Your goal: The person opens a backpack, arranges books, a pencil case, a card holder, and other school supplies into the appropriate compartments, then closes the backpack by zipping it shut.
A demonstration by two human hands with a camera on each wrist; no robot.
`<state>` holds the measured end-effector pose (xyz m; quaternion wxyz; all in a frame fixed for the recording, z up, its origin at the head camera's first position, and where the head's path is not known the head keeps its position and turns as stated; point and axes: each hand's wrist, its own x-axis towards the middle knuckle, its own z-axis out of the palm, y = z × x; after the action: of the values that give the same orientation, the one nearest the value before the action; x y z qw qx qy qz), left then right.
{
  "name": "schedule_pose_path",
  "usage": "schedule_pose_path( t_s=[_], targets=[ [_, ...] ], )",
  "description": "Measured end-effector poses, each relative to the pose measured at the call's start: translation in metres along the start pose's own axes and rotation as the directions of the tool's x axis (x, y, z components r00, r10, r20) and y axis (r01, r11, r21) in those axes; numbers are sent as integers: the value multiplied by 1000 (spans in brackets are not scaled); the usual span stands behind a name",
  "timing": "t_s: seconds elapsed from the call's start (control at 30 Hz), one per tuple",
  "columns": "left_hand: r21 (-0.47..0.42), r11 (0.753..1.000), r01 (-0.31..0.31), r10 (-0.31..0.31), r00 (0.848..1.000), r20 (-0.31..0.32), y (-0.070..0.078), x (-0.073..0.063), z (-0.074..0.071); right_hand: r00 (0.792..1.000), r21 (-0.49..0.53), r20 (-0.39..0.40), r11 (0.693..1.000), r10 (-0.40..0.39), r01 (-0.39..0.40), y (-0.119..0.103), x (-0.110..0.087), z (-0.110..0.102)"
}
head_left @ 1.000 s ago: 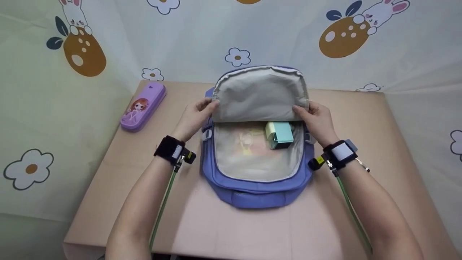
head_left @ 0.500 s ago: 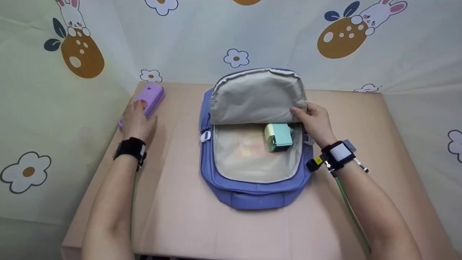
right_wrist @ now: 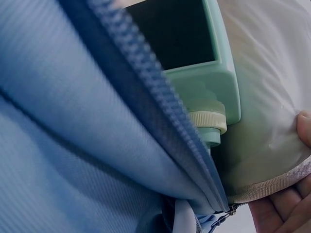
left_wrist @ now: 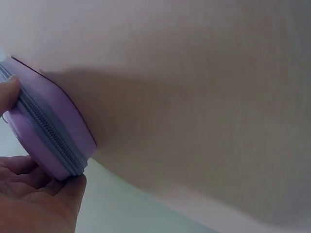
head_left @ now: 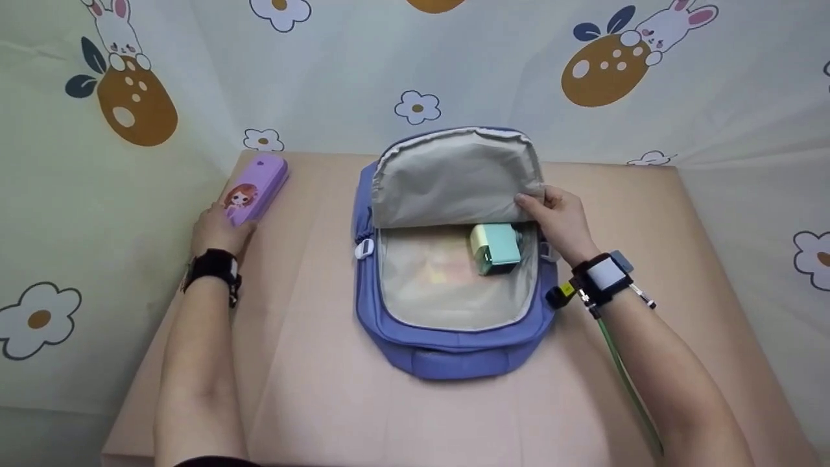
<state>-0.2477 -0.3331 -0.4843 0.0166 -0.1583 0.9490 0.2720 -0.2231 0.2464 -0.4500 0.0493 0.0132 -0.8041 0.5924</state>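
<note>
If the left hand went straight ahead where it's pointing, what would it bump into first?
The purple case: the left hand grips its near end, and the rest lies ahead. Beyond it, probably the patterned cloth, though depth is hard to judge.

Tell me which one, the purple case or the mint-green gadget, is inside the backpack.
The mint-green gadget: it sits inside the open blue backpack, whereas the purple case is outside, gripped by the left hand.
</note>
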Motion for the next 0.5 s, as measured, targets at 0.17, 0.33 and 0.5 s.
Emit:
schedule_pose_path(
  t_s=[0.17, 0.33, 0.5],
  targets=[
    [10, 1000, 4, -4, 1000, 17, 6, -5, -3, 1000, -19, 10, 1000, 13, -13, -10, -3, -1],
    [-8, 999, 38, -37, 998, 47, 11, -13, -3, 1000, -5, 14, 1000, 17, -17, -2, 1, -1],
    [-46, 999, 12, -12, 1000, -1, 12, -21, 4, 1000, 11, 20, 1000, 8, -8, -1, 0, -1]
  ],
)
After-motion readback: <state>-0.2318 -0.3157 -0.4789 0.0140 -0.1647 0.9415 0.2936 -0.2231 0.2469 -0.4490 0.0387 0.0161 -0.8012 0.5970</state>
